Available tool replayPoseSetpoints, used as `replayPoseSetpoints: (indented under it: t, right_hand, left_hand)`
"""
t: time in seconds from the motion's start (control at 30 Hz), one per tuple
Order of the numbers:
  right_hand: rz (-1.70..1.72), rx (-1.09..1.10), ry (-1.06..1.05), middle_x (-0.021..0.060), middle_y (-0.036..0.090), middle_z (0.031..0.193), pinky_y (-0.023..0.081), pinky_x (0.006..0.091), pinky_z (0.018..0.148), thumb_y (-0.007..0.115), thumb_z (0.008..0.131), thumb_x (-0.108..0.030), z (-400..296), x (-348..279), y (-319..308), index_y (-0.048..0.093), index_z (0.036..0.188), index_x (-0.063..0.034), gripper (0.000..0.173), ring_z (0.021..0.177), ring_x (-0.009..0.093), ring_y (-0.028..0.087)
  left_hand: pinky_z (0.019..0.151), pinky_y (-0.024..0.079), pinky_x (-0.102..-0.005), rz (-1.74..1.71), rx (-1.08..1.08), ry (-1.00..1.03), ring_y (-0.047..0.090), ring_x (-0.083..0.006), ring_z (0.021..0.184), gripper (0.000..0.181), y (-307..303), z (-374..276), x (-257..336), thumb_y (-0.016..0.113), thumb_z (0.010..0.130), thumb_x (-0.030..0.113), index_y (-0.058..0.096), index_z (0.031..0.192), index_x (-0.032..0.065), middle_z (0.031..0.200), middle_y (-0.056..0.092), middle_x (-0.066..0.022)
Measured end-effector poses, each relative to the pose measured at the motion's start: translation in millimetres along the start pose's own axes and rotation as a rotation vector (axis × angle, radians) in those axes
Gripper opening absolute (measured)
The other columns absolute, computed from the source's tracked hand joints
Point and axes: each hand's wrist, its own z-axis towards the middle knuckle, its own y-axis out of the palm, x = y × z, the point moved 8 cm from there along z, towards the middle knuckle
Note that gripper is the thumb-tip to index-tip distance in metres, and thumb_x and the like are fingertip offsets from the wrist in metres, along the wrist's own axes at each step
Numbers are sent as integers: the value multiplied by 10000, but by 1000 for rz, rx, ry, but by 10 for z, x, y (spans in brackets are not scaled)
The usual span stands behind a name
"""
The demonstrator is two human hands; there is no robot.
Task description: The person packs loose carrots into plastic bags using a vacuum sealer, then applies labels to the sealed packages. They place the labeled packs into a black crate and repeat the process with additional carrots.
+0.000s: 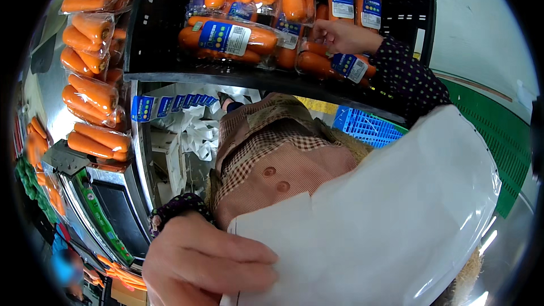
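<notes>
My left hand (208,259) is low in the view, with its thumb under and fingers over the edge of a large white sheet (365,208). The sheet is glossy along its right side and covers part of my body and right arm. Inside a black plastic crate (170,74), my right hand (346,36) has curled fingers over a clear-wrapped carrot pack (316,64) with a blue and white label (349,67). Whether the fingertips grip anything is hidden. Left of it lies another labelled carrot pack (229,40); several more packs (297,6) stand behind.
Unlabelled carrot packs (91,93) are stacked on the metal table left of the crate. A strip of blue labels (144,108) hangs near the crate's front edge. Below are crumpled white strips (202,131) and a blue crate (369,125). A machine (119,216) and a person (68,267) are at left.
</notes>
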Motion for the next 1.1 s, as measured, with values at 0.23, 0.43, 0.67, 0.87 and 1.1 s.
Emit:
replayPoseSetpoints:
  t: [0.23,0.43,0.67,0.87,1.1]
  right_hand:
    - [-374,339,-412,107,567,1062,504,400,794,722,754,-107,-1,-1397,63,506,1232,-88,524,1028,278,573]
    - [134,634,-344,58,668,831,493,227,713,701,837,-87,237,-2743,-739,646,903,-1,121,765,98,621]
    - [-193,392,-296,111,636,612,513,302,539,657,750,-621,2547,-5245,-361,670,821,62,686,538,211,636]
    - [254,465,-237,107,663,709,511,300,475,767,721,-419,3008,-4753,-4,667,892,65,523,539,169,638]
    - [713,580,-392,67,657,858,520,240,595,765,772,-233,1880,-4261,-584,611,1055,41,424,722,117,645]
  left_hand:
    - [693,523,-338,268,494,176,618,-260,720,300,-998,-621,1228,618,914,271,646,980,-20,971,634,-166]
    - [723,471,-220,800,1368,-552,609,-98,799,281,-2622,-2057,1021,653,915,193,592,1017,-62,967,645,-107]
    - [929,423,-461,1942,1030,-832,530,-369,1132,738,-4174,-1842,1628,624,786,607,560,1154,-30,1171,592,-200]
    - [754,509,-450,1726,735,-1227,671,-345,824,805,-5249,-1888,1082,563,752,719,611,1086,-12,872,683,-173]
    - [790,519,-482,1978,73,-1281,643,-394,935,389,-5779,-1636,-42,345,993,329,389,1371,414,1026,639,-214]
